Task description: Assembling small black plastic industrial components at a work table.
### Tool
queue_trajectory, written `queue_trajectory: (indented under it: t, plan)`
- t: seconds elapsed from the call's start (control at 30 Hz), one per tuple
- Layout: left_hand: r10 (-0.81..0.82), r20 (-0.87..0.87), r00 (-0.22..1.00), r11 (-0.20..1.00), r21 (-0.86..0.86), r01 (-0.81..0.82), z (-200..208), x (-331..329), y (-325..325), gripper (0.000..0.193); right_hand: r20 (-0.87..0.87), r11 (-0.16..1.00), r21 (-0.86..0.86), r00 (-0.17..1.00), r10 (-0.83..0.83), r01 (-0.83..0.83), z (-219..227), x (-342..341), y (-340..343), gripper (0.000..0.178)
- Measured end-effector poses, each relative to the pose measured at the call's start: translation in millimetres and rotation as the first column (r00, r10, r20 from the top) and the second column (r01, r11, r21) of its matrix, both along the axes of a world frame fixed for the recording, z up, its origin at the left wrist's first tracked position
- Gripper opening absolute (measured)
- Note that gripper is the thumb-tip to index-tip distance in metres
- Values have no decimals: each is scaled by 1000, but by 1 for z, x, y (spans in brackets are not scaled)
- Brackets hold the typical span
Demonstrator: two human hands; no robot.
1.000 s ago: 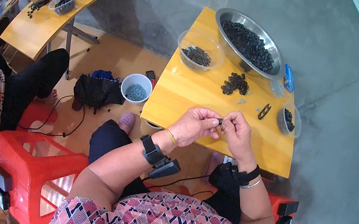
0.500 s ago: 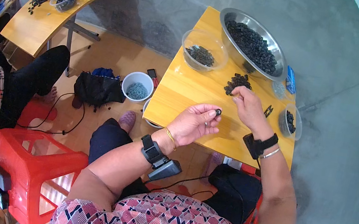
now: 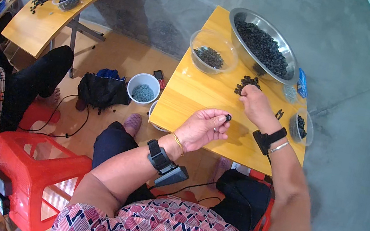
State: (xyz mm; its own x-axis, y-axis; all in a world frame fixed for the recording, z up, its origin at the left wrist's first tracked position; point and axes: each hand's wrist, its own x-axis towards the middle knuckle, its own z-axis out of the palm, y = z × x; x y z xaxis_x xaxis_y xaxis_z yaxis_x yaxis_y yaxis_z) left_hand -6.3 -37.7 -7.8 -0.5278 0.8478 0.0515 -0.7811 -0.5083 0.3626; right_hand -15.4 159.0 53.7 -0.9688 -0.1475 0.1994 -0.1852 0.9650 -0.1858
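My left hand [image 3: 202, 128] is raised over the near part of the yellow wooden table [image 3: 198, 93], pinching a small black part [image 3: 227, 118] between thumb and fingertip. My right hand [image 3: 256, 105] reaches forward, its fingers on a small pile of black parts [image 3: 246, 83] lying on the tabletop. Just beyond that pile stands a large metal bowl [image 3: 284, 51] full of black parts. A clear bowl [image 3: 212, 54] with dark parts sits to its left. Both wrists wear black bands.
A small clear cup of black parts [image 3: 301, 127] stands at the table's right edge, a blue packet [image 3: 302, 82] behind it. On the floor are a white bucket [image 3: 144, 88], a black bag [image 3: 101, 89] and a red stool [image 3: 33, 173]. Another person [image 3: 9, 81] sits left by a second table [image 3: 49, 19].
My hands were together near the table's front, working one small part. The right hand has left it and stretched forward to the pile; the left hand keeps the part.
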Motion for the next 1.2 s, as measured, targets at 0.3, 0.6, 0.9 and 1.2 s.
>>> queue_trajectory:
  t: [0.3,0.6,0.9,1.2]
  plan:
    - [36,-9,999,999,-12,-36,1,0,2,15,154,672,-713,980,-128,200,6,43,-29,5]
    - [59,-46,997,998,-16,-59,1,1,2,16,246,421,-874,968,-49,243,10,66,-42,11]
    - [75,-65,995,995,-53,-79,2,3,3,15,193,190,-967,976,100,172,6,75,-47,6]
    - [83,-126,989,994,-67,-92,2,4,5,14,149,271,-956,981,123,111,-1,74,-50,9]
